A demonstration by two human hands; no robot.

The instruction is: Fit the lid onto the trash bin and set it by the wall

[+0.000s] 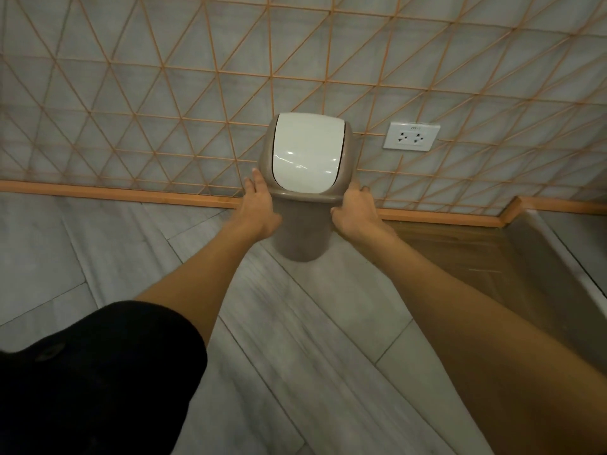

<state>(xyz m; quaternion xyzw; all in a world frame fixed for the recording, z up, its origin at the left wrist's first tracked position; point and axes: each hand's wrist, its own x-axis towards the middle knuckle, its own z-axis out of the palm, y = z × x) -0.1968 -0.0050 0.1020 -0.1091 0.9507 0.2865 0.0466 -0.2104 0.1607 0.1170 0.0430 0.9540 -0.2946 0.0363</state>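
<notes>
Taupe bin (300, 231) w/ white lid (307, 154)

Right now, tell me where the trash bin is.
The trash bin, lid on, is centre frame between both hands, near the wall's baseboard, left of the outlet.

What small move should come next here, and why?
Probably let go. The lid already sits on the bin, which stands upright on the floor close to the wall. The left hand and right hand only flank it under the rim.
</notes>
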